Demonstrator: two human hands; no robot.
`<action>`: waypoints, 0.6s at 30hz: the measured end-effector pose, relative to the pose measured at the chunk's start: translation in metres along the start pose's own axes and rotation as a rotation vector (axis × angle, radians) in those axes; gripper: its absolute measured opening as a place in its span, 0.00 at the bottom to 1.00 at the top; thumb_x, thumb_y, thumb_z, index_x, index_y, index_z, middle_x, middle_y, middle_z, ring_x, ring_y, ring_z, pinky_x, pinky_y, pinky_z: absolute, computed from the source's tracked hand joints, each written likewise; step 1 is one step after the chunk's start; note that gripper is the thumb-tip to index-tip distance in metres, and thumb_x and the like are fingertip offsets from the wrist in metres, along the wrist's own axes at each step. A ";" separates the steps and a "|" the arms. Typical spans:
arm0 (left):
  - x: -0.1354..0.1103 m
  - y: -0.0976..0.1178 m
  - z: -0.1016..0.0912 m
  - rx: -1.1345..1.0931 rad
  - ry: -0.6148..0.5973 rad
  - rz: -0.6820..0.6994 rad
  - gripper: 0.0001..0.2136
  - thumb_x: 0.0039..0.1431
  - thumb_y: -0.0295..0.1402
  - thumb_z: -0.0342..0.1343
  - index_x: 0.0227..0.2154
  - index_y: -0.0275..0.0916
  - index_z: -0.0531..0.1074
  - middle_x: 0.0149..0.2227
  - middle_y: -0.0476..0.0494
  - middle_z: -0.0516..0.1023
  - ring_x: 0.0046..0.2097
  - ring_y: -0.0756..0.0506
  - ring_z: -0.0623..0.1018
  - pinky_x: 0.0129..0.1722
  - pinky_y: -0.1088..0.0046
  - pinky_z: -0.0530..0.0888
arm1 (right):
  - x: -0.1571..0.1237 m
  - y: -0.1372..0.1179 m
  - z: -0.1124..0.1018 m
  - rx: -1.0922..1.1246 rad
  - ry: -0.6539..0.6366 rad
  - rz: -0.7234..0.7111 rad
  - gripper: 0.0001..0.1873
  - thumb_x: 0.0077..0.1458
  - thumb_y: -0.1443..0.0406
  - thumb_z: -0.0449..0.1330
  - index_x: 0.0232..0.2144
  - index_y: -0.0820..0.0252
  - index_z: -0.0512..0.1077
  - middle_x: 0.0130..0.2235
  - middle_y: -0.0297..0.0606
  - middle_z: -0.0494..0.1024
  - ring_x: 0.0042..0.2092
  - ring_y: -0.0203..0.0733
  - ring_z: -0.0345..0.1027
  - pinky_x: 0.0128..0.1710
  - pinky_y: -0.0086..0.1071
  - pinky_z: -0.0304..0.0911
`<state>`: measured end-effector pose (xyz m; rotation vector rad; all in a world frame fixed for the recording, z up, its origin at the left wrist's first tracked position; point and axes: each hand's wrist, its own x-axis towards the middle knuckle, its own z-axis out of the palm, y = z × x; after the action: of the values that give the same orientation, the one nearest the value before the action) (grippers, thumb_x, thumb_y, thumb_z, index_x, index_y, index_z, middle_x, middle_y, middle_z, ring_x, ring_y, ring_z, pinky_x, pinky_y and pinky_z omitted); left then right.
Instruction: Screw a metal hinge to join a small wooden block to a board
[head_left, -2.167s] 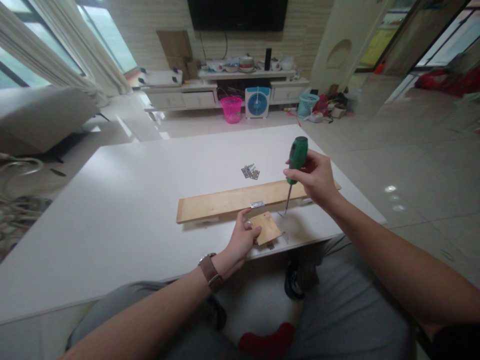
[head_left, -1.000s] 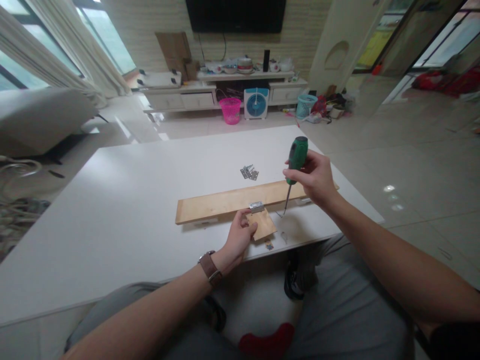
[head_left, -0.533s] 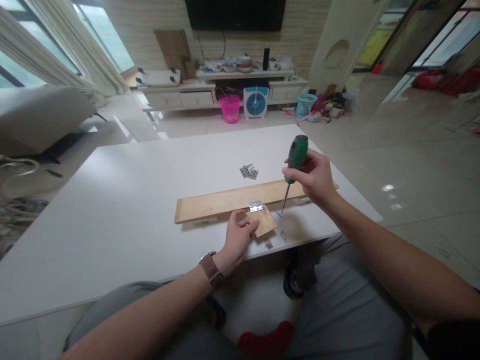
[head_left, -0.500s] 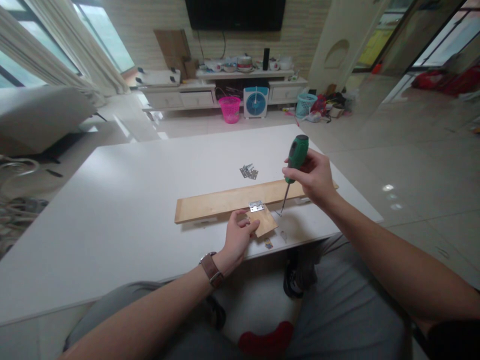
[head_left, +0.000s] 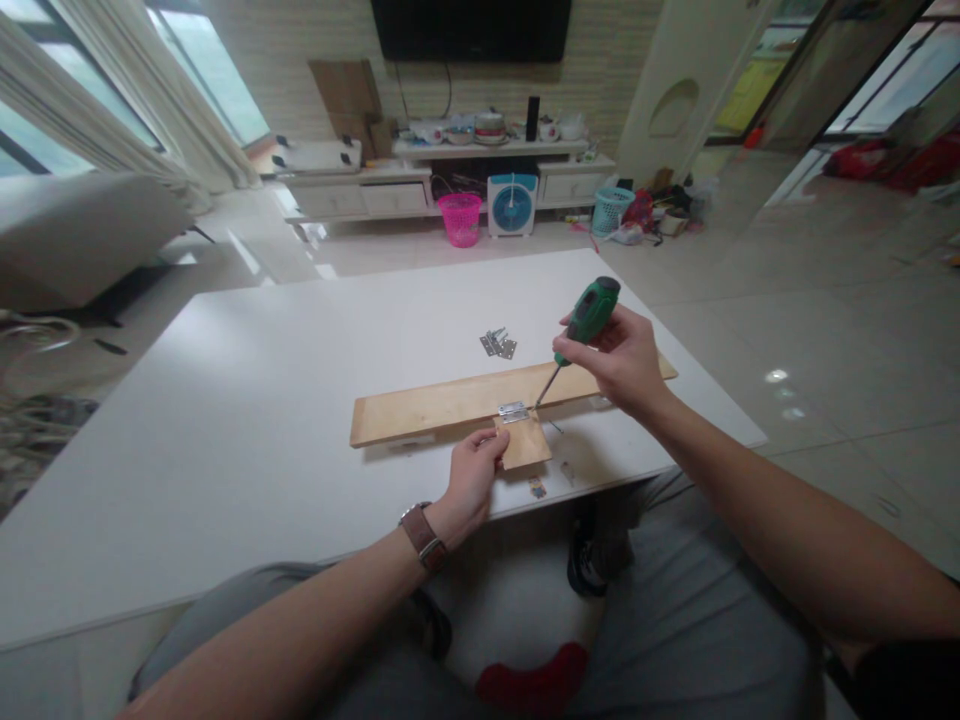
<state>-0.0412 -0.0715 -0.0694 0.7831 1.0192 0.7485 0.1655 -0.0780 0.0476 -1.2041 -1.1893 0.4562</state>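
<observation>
My left hand [head_left: 474, 470] pinches the left edge of a small square wooden piece [head_left: 529, 445]. A silver hinge [head_left: 514, 412] lies across that piece and the long wooden board [head_left: 427, 405] behind it. In my right hand [head_left: 619, 355] is a green-handled screwdriver [head_left: 592, 308], slanting down to the left. Its tip is close to the right end of the hinge; whether it touches cannot be made out. A screw [head_left: 556, 426] appears to lie on the table just right of the small piece.
Several loose hinges and screws [head_left: 498, 343] lie on the white table [head_left: 262, 400] beyond the board. A small colourful sticker-like item [head_left: 537, 487] sits by the near edge. Across the floor stand a pink basket [head_left: 460, 220] and a blue fan [head_left: 512, 205].
The screwdriver tip has moved left and up, from above the table to beside the hinge. The small wooden piece has turned slightly, lining up more squarely with the board.
</observation>
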 end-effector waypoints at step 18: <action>0.004 -0.007 -0.002 0.004 -0.007 0.009 0.20 0.41 0.45 0.75 0.31 0.34 0.79 0.29 0.47 0.75 0.30 0.50 0.68 0.32 0.71 0.62 | -0.006 0.001 0.008 -0.041 -0.118 -0.041 0.20 0.46 0.54 0.77 0.34 0.59 0.78 0.32 0.33 0.81 0.34 0.39 0.77 0.33 0.32 0.75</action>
<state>-0.0407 -0.0711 -0.0775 0.7940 1.0121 0.7517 0.1560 -0.0789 0.0433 -1.1990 -1.3271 0.4798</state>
